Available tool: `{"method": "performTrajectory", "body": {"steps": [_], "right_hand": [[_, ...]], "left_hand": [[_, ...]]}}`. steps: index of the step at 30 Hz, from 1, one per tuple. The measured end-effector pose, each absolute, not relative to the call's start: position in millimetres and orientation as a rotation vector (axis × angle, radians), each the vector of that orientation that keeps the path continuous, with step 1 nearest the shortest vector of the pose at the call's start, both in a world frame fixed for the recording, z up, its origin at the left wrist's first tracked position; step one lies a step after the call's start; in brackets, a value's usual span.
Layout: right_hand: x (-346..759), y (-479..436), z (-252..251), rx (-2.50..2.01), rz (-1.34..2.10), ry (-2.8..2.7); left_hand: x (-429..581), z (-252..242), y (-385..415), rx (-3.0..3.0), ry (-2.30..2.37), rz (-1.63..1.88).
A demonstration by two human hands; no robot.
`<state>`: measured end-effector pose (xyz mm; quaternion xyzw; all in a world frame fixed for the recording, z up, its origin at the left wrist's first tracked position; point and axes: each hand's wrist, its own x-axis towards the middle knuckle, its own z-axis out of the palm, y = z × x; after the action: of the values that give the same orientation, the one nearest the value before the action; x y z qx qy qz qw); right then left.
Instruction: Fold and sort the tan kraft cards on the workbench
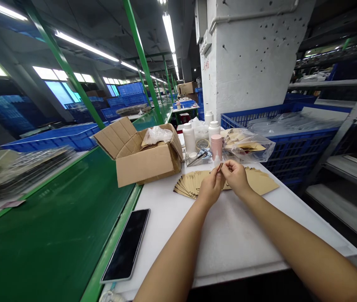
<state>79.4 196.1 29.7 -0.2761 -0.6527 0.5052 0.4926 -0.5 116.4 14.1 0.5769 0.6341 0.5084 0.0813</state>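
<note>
My left hand [211, 186] and my right hand [235, 175] meet over the white table [225, 235], fingers closed around a small dark brown piece [220, 167] pinched between them. Most of that piece is hidden by the fingers. Under and behind the hands, flat tan paper pieces with dark edges lie fanned out, one part [191, 182] to the left and another [260, 181] to the right. Just beyond the fingertips stands a small white-tipped bottle [217, 160], beside a pink bottle [216, 147].
An open cardboard box [147, 165] stands at the table's left edge, near white bottles [189, 138] and a plastic bag [250, 144]. A phone [126, 245] lies front left, beside the green conveyor [55, 222]. Blue crates [298, 147] stand at right, before metal shelves [351, 176].
</note>
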Motion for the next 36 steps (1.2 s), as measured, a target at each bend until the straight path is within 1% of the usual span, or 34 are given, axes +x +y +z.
{"method": "performTrajectory", "body": {"steps": [7, 13, 18, 20, 25, 27, 29, 31, 33, 36], "right_hand": [[80, 200, 24, -0.751, 1.032, -1.713], [82, 195, 27, -0.827, 0.889, -1.814], [87, 199, 34, -0.664, 0.543, -1.79], [87, 201, 34, -0.603, 0.573, -1.819], [83, 204, 27, -0.696, 0.972, -1.819], [82, 209, 24, -0.721, 0.978, -1.768], [82, 216, 23, -0.727, 0.859, -1.752], [84, 223, 22, -0.742, 0.683, -1.88], [86, 225, 21, -0.742, 0.535, -2.153], [90, 219, 18, -0.694, 0.428, -2.556]], "left_hand": [[-2, 16, 118, 1.689, 1.711, 1.633], [-4, 16, 120, 1.594, 1.805, 1.692], [-5, 16, 120, 1.562, 1.951, 1.65], [-4, 16, 120, 1.559, 1.983, 1.632], [-7, 15, 119, 1.56, 1.971, 1.58], [-15, 16, 117, 1.535, 2.059, 1.497], [-27, 19, 114, 1.405, 2.252, 1.458], [-41, 23, 109, 1.18, 2.432, 1.475], [-52, 28, 104, 1.004, 2.525, 1.437], [-55, 31, 99, 0.948, 2.61, 1.3]]}}
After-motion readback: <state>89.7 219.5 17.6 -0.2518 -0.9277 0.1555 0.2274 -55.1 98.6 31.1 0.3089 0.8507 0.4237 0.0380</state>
